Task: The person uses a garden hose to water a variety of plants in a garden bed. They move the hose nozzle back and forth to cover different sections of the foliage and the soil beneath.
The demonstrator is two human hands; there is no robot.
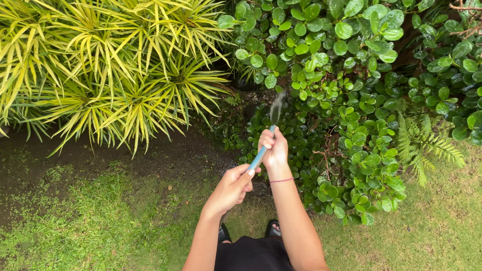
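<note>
Nearest the camera, a black garment (253, 265) covers the person's lap, and two dark sandals (272, 228) peek out on short, patchy grass (444, 249). Both bare forearms reach forward from there. The left hand (231, 187) is curled shut around the lower stretch of a slim, smooth blue hose (258, 156), fingers wrapped over it with the thumb laid on top. Just ahead and slightly higher, the right hand (275, 148) is closed around the hose's outlet end; a thin red string bracelet (281, 180) circles that wrist. The hose runs diagonally between the two fists — only a short blue length shows between them.

From the right hand's top a narrow, greyish jet of water (276, 107) rises, blurred and fanning a little at its tip. It points at a dense shrub (339, 51) of round, glossy, thick green leaves. A feathery fern (424, 144) leans out at the shrub's right edge. To the left lies damp, dark soil (182, 154), and beyond it a spiky plant (87, 49) with long, narrow yellow-green blades.
</note>
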